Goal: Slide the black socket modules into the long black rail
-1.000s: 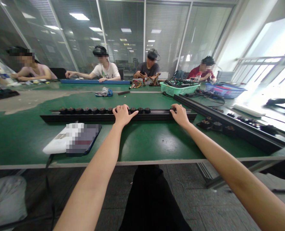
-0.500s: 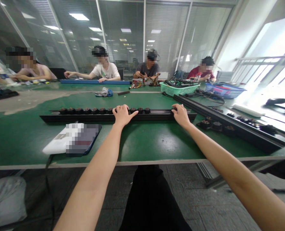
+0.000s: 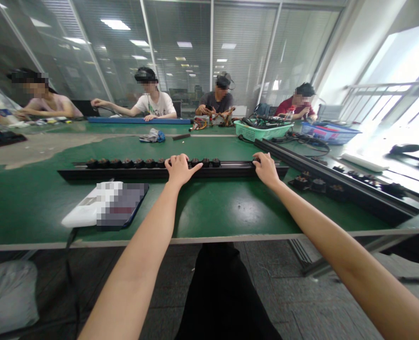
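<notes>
A long black channel rail [image 3: 146,175] lies across the green table, with a row of several small round black parts [image 3: 127,163] along it. My left hand [image 3: 179,171] lies over the row near its right part, thumb spread out to the right and fingers draped over the pieces. Toward the rail's right end, my right hand [image 3: 266,168] pinches a small round black part [image 3: 256,160], mostly covered by the fingers. Between the hands, two or three more of the round parts show, followed by a bare stretch of rail.
A white device and a dark phone [image 3: 122,205] lie in front of the rail. Another black rail [image 3: 354,191] runs diagonally at right, loose black parts [image 3: 317,184] beside it. Behind are a green basket [image 3: 262,132], a blue basket [image 3: 331,134] and several seated people across the table.
My hands and the rail stay almost where they were. Across the table, the co-worker in white has raised an outstretched hand slightly.
</notes>
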`<action>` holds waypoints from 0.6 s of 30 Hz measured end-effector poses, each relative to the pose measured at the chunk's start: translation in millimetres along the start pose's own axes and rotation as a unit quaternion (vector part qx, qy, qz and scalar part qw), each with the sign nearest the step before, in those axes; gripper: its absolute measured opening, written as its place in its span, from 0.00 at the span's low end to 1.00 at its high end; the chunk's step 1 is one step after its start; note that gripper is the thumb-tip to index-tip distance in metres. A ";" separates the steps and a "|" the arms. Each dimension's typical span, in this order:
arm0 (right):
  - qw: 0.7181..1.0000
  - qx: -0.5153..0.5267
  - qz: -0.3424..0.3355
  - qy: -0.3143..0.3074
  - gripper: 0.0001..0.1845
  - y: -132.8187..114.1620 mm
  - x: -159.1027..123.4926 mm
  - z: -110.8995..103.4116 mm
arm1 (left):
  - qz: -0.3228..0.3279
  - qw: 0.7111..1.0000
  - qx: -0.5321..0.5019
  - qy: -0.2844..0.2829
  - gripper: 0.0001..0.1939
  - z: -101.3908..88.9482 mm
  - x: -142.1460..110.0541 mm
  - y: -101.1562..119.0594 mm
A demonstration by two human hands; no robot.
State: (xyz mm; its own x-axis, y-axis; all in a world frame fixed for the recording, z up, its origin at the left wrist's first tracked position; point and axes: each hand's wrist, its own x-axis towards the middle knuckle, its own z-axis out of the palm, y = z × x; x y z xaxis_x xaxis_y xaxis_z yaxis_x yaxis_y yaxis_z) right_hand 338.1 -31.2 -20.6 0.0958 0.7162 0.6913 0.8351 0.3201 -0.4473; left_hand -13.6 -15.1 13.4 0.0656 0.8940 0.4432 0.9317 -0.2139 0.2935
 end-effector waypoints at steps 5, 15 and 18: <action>1.000 -0.014 -0.002 -0.003 0.14 5.4 0.7 1.2 | 0.003 1.000 0.002 0.005 0.25 2.2 1.2 -1.8; 0.999 -0.038 -0.004 -0.012 0.16 2.7 -0.2 -0.7 | 0.001 1.000 0.004 0.000 0.25 1.4 0.9 -0.8; 0.999 -0.039 -0.001 -0.016 0.16 0.5 -0.4 -2.3 | 0.002 1.000 0.004 0.003 0.26 2.0 1.4 -1.3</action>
State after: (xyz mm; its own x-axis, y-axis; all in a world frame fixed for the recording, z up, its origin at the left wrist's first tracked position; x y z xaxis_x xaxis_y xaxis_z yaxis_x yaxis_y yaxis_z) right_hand 339.7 -32.8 -19.8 0.0770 0.7358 0.6728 0.8755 0.2730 -0.3988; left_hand -14.0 -12.8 11.9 0.0683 0.8909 0.4490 0.9342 -0.2151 0.2845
